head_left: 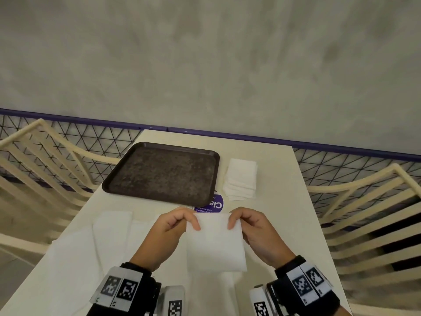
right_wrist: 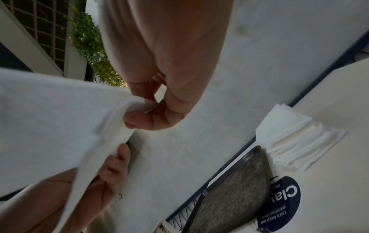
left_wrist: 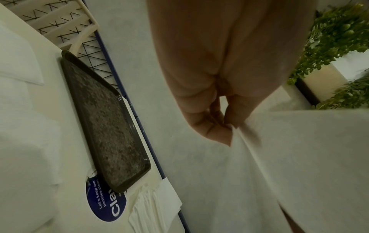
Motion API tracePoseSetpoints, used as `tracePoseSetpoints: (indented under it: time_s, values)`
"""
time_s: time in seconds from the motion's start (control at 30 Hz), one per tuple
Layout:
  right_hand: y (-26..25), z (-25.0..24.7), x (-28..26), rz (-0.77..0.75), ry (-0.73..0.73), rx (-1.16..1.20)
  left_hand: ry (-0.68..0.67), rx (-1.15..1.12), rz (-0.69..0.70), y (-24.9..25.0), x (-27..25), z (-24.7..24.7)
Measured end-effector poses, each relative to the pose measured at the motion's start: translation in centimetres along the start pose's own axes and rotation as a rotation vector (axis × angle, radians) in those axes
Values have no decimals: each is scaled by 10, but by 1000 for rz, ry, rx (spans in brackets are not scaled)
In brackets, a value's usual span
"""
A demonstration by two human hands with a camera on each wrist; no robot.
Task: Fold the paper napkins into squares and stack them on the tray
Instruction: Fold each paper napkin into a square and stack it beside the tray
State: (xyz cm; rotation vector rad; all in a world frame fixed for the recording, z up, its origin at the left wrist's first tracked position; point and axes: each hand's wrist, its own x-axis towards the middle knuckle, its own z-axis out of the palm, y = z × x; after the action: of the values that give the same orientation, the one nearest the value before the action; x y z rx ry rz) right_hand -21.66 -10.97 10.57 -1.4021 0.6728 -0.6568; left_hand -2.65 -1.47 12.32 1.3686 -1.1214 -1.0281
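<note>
Held up over the near part of the table [head_left: 268,224]: one white napkin [head_left: 215,245], pinched at its two top corners. Left hand [head_left: 173,226] clamped on the upper left corner, thumb and fingers closed on the paper edge; right hand [head_left: 248,224] clamped likewise on the upper right corner. Hanging roughly square from those two pinches, lower edge toward the body, far edge running left to right between the hands.

Straight ahead and slightly left, well apart from the napkin: the dark tray [head_left: 118,179], bare, long side lying across the table. Nearer the left hand than the right, judging by the head view. Just beside the tray's right edge, a fanned pile of napkins [head_left: 241,181]. Partly under the tray's near right corner, a round purple sticker [head_left: 215,205]. On the table to the left of the hands, more white paper [head_left: 109,226] spread flat.

Likely step in hand: squaring up a fold before setting down. Coming move probably a forward and leftward carry, far edge leading, to land the square inside the tray rim.
</note>
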Motion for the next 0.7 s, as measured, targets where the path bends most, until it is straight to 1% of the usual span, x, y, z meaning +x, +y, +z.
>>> tracePoseSetpoints:
  time_s: [0.1,0.2,0.23,0.33,0.4,0.53,0.6,0.67,0.7]
  values:
    - [2,-3,2,-20,36,-42,10,-102,-73,3,2,4]
    - [-1,-3,2,-40,28,-51,17,-243,-145,7,2,7]
    - [-2,-1,1,-45,30,-55,5,-254,-162,8,2,8]
    - [-2,1,0,-57,17,-60,-4,-119,-199,8,1,12]
    - [-3,3,0,-61,10,-61,17,-90,-191,9,0,15]
    - [-7,3,-1,-62,-11,-61,53,-144,-161,11,0,15]
    - [-9,2,-3,-64,-30,-71,68,-128,-147,13,0,14]
    - [-12,-1,-4,-69,-65,-73,76,-84,-116,12,0,14]
    - [-15,-4,-5,-61,-109,-53,76,-49,-92,12,0,13]
